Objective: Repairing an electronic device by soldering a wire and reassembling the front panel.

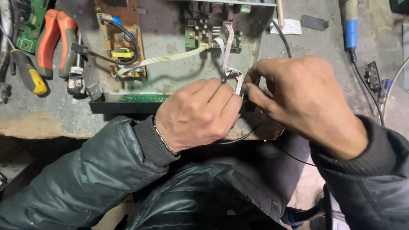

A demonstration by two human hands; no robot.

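Grey sheet-metal chassis tray (170, 38), open on a worn grey tabletop (324, 47), fills the upper centre of the frame; its far edge is cut off by the top of the picture. A brown circuit board (123, 25) in the tray's upper left and a green circuit board (200, 30) at upper centre are likewise cropped at the top. The black front panel (123, 106) along the tray's near edge is hidden from the centre rightward by both hands.

Left hand (198, 115), centre of frame: fingers curled together, tips pressed at the lower end of the white-and-red flat ribbon cable (230, 47), which descends from the green board. Right hand (306, 100), centre right: thumb and forefinger pinched together on the same cable end, just beside the left fingertips. The connector itself is covered by the fingers and cannot be made out. A thin black wire (238, 138) emerges below the left hand; its ends are concealed.

Upper left: orange-handled pliers (55, 40) and a yellow-and-black-handled screwdriver (27, 74), both partly cut off. Upper right: a blue-handled soldering iron (350, 25), its tip out of frame. Dark padded jacket sleeves (85, 179) occupy the lower frame.
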